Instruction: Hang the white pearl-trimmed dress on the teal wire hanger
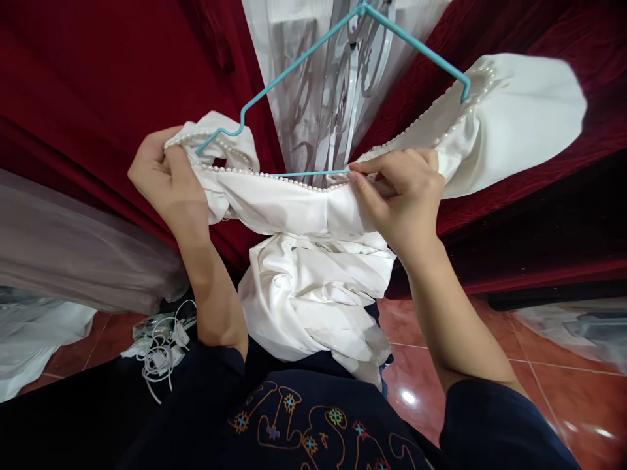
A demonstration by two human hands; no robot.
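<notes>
Your white garment (304,205) spans the centre of the frame, its beaded edge (235,170) facing the top. The long axis of this upper band runs crosswise, left to right, sagging at the middle and rising toward the upper right, where a broad puffed end points to the right border. The body of the garment drops from the band toward the bottom of the frame and gathers in folds at lower centre, above your dark shirt (313,418).

Your left hand (171,173), at left of centre, has its grip clamped on the beaded edge near the garment's left end. Your right hand (404,189), right of centre, has thumb and fingers together on the edge; the hanger's lower bar reaches these fingertips, but you cannot tell whether it is pinched too.

The blue hanger (298,61) points its apex to the top centre; its arms slope down left and right, each tip inside the beaded edge, and its lower bar lies nearly level. Red drapes (98,65) flank pale sheer fabric (294,59) behind. White cables (161,356) lie coiled at lower left; tiled floor (411,365) shows at lower right.
</notes>
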